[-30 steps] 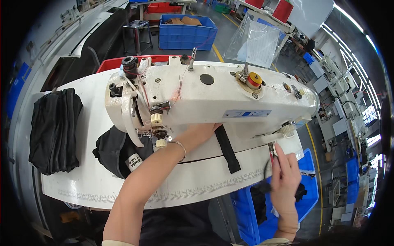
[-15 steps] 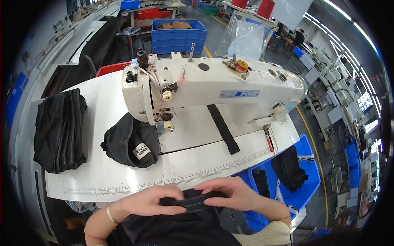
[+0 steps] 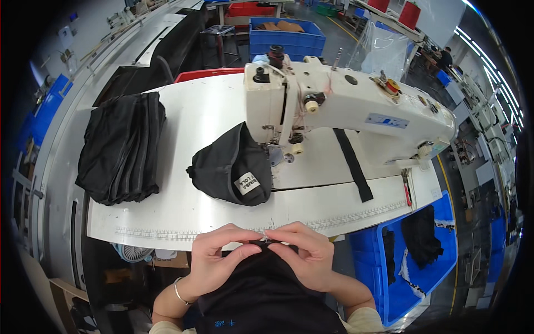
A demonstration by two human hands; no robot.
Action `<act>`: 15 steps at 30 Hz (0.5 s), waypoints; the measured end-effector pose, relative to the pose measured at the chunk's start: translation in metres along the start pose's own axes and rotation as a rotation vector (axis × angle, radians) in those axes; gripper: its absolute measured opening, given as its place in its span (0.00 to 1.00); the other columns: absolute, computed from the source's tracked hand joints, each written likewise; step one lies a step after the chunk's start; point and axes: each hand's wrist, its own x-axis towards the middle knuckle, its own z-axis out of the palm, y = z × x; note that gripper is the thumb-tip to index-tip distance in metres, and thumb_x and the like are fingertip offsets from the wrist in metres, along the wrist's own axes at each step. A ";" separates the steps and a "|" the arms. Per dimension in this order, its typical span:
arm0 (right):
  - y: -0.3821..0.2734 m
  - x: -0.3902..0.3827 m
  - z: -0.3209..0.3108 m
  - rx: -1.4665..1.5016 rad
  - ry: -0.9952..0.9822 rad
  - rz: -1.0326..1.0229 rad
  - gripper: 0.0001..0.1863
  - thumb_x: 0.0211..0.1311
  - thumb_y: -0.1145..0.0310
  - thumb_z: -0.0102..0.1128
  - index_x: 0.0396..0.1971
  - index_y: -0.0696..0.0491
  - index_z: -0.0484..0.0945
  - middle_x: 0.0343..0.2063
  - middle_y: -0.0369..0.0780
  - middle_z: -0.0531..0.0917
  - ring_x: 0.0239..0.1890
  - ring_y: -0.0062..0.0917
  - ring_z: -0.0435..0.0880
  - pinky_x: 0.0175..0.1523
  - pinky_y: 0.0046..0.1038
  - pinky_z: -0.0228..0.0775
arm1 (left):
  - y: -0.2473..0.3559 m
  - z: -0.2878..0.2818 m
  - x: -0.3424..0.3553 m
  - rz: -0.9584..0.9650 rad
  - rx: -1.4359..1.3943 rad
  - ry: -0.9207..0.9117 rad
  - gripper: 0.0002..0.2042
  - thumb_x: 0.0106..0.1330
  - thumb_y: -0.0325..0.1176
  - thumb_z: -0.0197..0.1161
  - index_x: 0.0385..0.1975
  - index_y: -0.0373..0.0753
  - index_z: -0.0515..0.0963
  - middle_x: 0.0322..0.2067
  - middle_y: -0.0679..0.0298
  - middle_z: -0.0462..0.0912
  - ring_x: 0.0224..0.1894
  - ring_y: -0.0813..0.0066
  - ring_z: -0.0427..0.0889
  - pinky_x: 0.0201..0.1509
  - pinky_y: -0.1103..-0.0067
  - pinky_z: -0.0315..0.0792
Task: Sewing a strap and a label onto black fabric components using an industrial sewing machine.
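Note:
My left hand (image 3: 222, 251) and my right hand (image 3: 303, 250) meet in front of the table's near edge. Thumb and forefinger of each pinch a black zipper strip (image 3: 266, 242), mostly hidden by the fingers and hard to part from my dark clothing below. A small shiny piece, perhaps its slider, shows between the fingertips. Beyond them lies a black fabric pouch (image 3: 219, 167) with a white label, partly at the needle end of the white sewing machine (image 3: 350, 106). Another flat black strip (image 3: 353, 165) lies under the machine's arm.
A stack of black fabric pieces (image 3: 122, 147) is on the left of the white table (image 3: 183, 214). A blue bin (image 3: 367, 267) with black pieces stands at the right. Red-handled snips (image 3: 407, 192) lie by the machine's base. A blue crate (image 3: 286, 42) stands behind.
Both hands have drawn closer together, from gripping the strip spread between them to a fingertip pinch. My view has shifted, so table and machine sit farther right.

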 end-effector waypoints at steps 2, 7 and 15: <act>0.000 -0.003 0.001 -0.024 0.008 -0.007 0.15 0.50 0.87 0.61 0.40 0.62 0.80 0.35 0.43 0.81 0.37 0.23 0.80 0.40 0.20 0.71 | 0.001 0.003 0.001 0.060 0.021 -0.010 0.10 0.53 0.20 0.67 0.35 0.34 0.82 0.33 0.61 0.81 0.34 0.75 0.79 0.39 0.82 0.72; 0.012 -0.016 0.013 -0.076 0.111 -0.164 0.10 0.53 0.86 0.59 0.36 0.63 0.76 0.34 0.44 0.80 0.36 0.26 0.79 0.42 0.23 0.71 | -0.012 0.024 -0.011 0.234 0.069 0.197 0.06 0.58 0.19 0.61 0.34 0.35 0.76 0.37 0.59 0.72 0.37 0.63 0.76 0.57 0.71 0.65; 0.037 -0.068 -0.111 0.869 1.005 -0.029 0.08 0.70 0.69 0.45 0.33 0.58 0.66 0.22 0.35 0.67 0.21 0.18 0.64 0.30 0.20 0.62 | -0.069 -0.109 -0.085 -0.007 -0.871 0.800 0.08 0.64 0.22 0.54 0.42 0.33 0.66 0.34 0.65 0.72 0.36 0.77 0.77 0.49 0.78 0.76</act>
